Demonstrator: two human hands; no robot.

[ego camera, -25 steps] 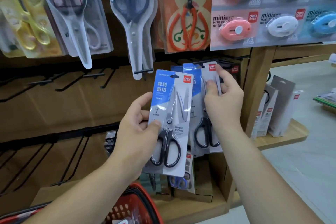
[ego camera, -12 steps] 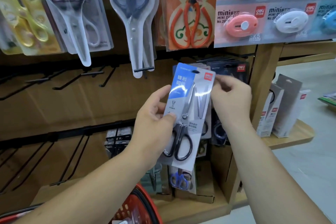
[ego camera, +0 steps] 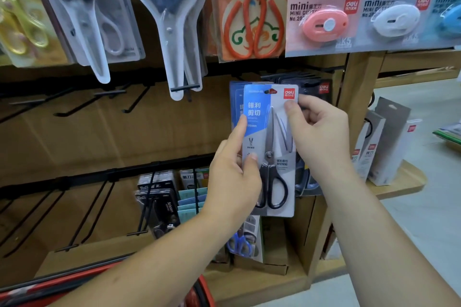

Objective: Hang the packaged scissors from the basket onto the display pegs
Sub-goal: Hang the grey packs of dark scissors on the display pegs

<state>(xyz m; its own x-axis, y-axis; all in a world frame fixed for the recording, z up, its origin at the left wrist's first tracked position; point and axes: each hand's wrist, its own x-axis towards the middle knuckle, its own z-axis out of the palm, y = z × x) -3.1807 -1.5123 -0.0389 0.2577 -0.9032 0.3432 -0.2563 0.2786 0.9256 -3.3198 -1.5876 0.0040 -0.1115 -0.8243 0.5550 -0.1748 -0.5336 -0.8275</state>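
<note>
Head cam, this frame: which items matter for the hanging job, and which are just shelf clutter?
Job: scissors pack, pinched by left hand and right hand; matching packs behind it; empty pegs; red basket.

Clutter: mini cutters; orange scissors; yellow scissors; white boxes.
</note>
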